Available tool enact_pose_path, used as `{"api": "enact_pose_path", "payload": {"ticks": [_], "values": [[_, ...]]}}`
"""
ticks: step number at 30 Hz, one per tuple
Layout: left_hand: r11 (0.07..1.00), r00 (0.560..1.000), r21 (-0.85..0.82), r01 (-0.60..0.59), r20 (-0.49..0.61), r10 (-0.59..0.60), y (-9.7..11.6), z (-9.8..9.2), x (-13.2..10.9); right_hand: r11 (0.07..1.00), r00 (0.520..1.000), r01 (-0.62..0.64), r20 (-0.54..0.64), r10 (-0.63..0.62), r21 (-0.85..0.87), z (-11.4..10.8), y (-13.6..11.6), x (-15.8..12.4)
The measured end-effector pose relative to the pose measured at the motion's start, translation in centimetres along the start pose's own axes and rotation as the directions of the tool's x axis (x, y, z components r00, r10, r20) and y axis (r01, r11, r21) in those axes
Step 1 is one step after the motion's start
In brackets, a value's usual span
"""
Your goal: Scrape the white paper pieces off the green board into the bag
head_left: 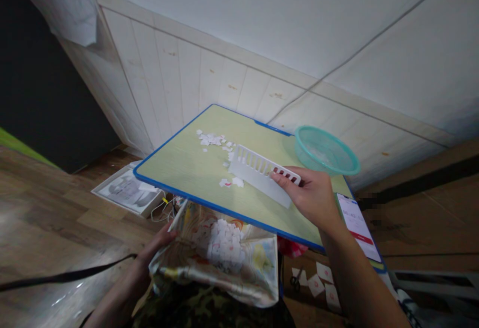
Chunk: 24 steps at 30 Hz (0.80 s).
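My right hand (316,193) grips a flat white plastic piece with a row of slots (258,180), its lower edge down at the table (183,163). By the far end of that piece lie small white paper scraps (231,183), some with red marks. Another cluster of paper scraps (210,140) is spread toward the table's far left. My left hand (164,236) holds the left rim of a patterned bag (262,273), its fingertips partly hidden. The bag gapes just below the table's near edge, with a heap of paper scraps (224,240) inside.
A turquoise plastic basin (325,151) stands at the table's back right. A phone (359,228) with a lit screen lies along the right edge. Below are scissors (295,282), paper cards (316,285) and a white box (125,190). A wall (209,76) rises behind.
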State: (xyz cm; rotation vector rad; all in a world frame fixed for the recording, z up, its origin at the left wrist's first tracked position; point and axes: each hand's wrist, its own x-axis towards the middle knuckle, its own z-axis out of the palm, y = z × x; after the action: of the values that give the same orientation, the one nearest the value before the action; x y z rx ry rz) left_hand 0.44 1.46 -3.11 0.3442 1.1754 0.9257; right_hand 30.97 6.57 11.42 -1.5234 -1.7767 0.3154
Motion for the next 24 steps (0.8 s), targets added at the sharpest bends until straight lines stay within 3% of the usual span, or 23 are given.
{"api": "enact_pose_path", "payload": {"ticks": [5, 15, 20, 24], "values": [[1.000, 1.000, 0.020, 0.018, -0.014, -0.018, 0.2, 0.0, -0.3, 1.000, 1.000, 0.016, 0.023, -0.017, 0.023, 0.8, -0.1, -1.7], [0.998, 1.000, 0.058, 0.030, -0.008, -0.030, 0.9, -0.4, -0.3, 1.000, 1.000, -0.014, -0.009, 0.014, 0.005, 0.0, 0.9, -4.9], [0.999, 1.000, 0.024, 0.030, 0.001, -0.030, 1.0, -0.5, -0.6, 0.996, 0.995, 0.010, -0.094, -0.018, -0.084, -0.4, 1.2, -5.8], [0.999, 0.999, 0.017, 0.041, -0.007, -0.041, 1.0, -0.3, -0.8, 0.985, 0.994, 0.059, -0.083, -0.073, -0.164, -0.6, 1.5, -6.3]]}}
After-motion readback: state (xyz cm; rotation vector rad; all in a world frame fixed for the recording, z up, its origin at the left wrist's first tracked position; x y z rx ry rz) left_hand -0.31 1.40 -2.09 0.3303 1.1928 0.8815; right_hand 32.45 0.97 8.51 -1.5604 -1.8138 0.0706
